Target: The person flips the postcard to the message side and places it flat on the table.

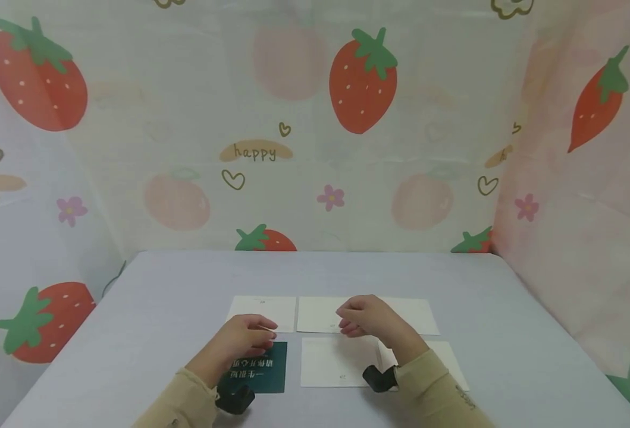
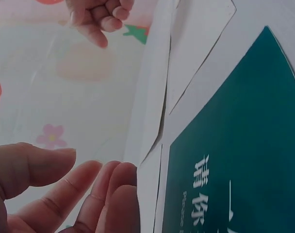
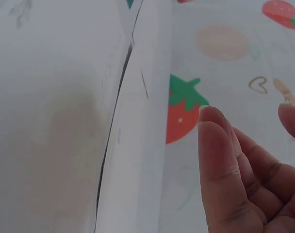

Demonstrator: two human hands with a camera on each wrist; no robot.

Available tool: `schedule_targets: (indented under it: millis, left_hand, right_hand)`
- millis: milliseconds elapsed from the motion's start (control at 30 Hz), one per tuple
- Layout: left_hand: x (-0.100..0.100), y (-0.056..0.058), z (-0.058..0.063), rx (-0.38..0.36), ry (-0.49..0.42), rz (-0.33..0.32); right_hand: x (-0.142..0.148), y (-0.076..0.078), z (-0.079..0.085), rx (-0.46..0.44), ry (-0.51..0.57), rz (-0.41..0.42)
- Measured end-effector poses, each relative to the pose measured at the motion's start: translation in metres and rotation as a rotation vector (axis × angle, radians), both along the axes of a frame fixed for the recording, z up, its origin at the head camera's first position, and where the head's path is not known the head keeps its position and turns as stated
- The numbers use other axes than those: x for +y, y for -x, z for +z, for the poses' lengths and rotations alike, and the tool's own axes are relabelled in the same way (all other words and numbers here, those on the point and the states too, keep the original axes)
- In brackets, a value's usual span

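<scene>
A dark green card with white lettering lies on the table, its text upside down in the head view. Over its far edge hovers my left hand, fingers loosely bent and holding nothing. In the left wrist view the same green card shows large beside the thumb and fingers. My right hand hangs above the white cards, fingers relaxed and nothing between them. Below it are a far middle card and a near middle card, both pale with tiny marks.
Cards lie in two rows: a far left card, a far right card and a near right card complete them. Black wrist mounts sit at both sleeves. The white table meets a strawberry-patterned backdrop.
</scene>
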State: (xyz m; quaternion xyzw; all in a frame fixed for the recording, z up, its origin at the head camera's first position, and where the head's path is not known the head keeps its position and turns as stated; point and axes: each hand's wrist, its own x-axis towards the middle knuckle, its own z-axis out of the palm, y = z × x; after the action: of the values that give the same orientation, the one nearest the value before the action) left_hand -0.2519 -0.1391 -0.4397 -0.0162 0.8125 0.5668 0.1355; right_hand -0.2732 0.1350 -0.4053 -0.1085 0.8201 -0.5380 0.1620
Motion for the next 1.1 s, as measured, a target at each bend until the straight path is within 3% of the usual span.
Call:
schedule_targets:
  millis: [267, 567, 1100]
  left_hand:
    - [-0.016, -0.002, 0.003, 0.009, 0.033, 0.041]
    - [-0.043, -0.008, 0.007, 0.011, 0.057, 0.111]
    - [-0.084, -0.021, 0.008, -0.012, 0.099, 0.186]
  right_hand:
    - [-0.023, 0.0, -0.002, 0.007, -0.006, 0.059]
    - [-0.049, -0.005, -0.009, 0.024, -0.045, 0.019]
    - [-0.074, -0.009, -0.023, -0.035, -0.054, -0.044]
